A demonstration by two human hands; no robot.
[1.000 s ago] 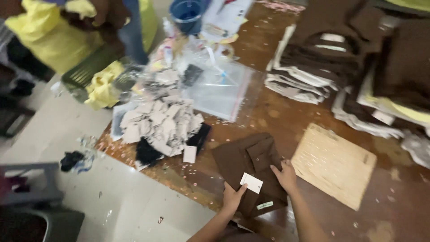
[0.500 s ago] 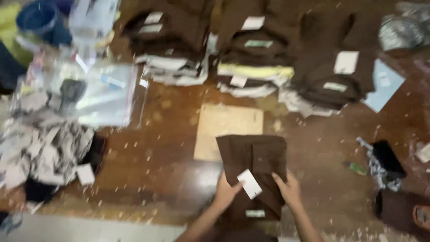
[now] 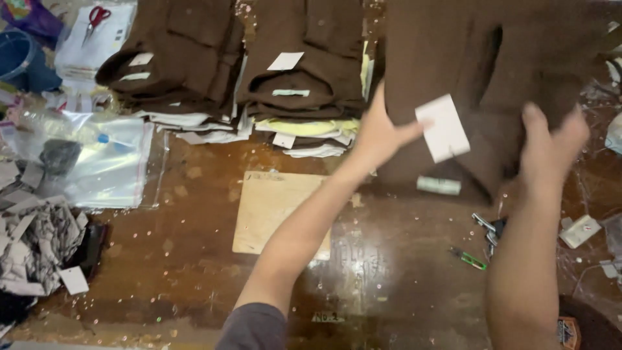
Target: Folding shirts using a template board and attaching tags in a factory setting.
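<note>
A folded brown garment (image 3: 479,78) with a white hang tag (image 3: 443,127) and a small pale label (image 3: 438,185) is lifted over the far right of the wooden table. My left hand (image 3: 381,133) grips its left edge, thumb beside the tag. My right hand (image 3: 551,142) grips its lower right part, fingers curled over the cloth. Both arms reach forward from the bottom of the view.
Two stacks of folded brown garments (image 3: 181,58) (image 3: 304,65) lie at the back. A cardboard sheet (image 3: 275,210) lies mid-table. Clear plastic bags (image 3: 103,165), a paper tag pile (image 3: 35,240), a blue bucket (image 3: 16,55), scissors (image 3: 97,16) sit left; green snips (image 3: 468,258) right.
Both hands have lifted the folded brown garment off the table near the cardboard and carried it up and to the right, toward the back. The camera view has shifted closer.
</note>
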